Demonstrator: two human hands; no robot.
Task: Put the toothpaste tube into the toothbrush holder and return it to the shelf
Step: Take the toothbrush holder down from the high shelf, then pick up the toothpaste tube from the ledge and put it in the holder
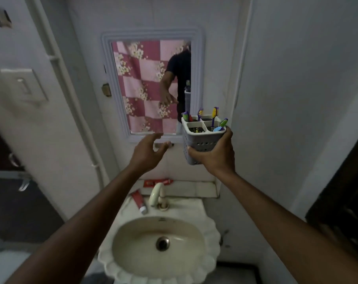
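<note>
The right hand [217, 154] is gripping the perforated white plastic holder [200, 140] upright, fingers wrapped round its base, toothbrushes [214, 115] poking from the compartments; the left hand [148, 152] is hovering empty, fingers spread, under the mirror [151, 87]; a red toothpaste tube [138, 201] is lying on the sink [159, 240] rim beside the curved tap [157, 193]; another red tube [157, 182] is resting on the ledge behind.

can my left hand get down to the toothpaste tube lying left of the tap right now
Probably yes. The left hand is open and empty, and the toothpaste tube lies uncovered below it beside the tap.
</note>
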